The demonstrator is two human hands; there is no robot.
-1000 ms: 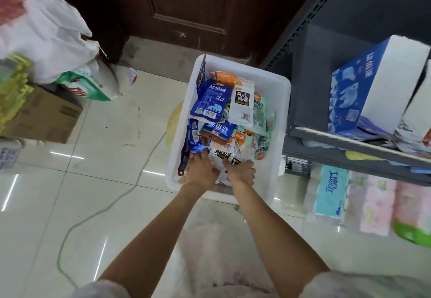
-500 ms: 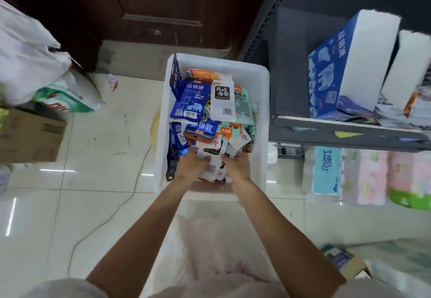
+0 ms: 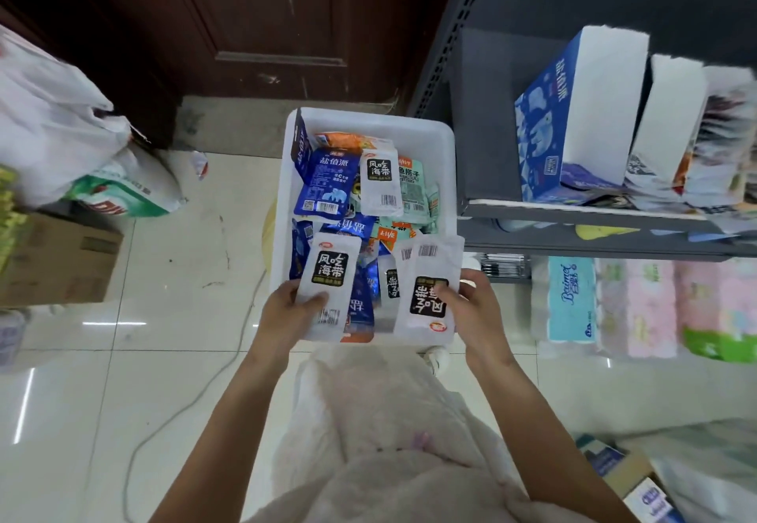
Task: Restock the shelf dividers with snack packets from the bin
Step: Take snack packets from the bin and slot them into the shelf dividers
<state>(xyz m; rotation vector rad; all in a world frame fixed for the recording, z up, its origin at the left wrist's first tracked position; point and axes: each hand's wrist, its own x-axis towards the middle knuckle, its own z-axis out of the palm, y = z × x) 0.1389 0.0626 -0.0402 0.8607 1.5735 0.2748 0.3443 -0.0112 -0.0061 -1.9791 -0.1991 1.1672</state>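
Two white seaweed packets are held over the near end of the white bin (image 3: 446,178) of snacks on the floor, the left hand (image 3: 286,313) gripping one packet (image 3: 327,277), the right hand (image 3: 471,313) pinching another (image 3: 428,289), beside the grey shelf (image 3: 573,211).

A dark brown wooden door (image 3: 262,18) is seen at the back, above a glossy cream tiled floor (image 3: 102,391) crossed by a thin grey cable (image 3: 180,416). At far left, a white plastic bag (image 3: 45,121) is piled beside a green-and-white sack (image 3: 127,191), with a brown cardboard box (image 3: 57,260) set just in front of them. Low on the right, a pale blue tissue pack (image 3: 571,297) is stood beside pink wrapped paper rolls (image 3: 651,309). Small blue-and-white boxes (image 3: 639,481) are glimpsed at the bottom right corner, blurred.
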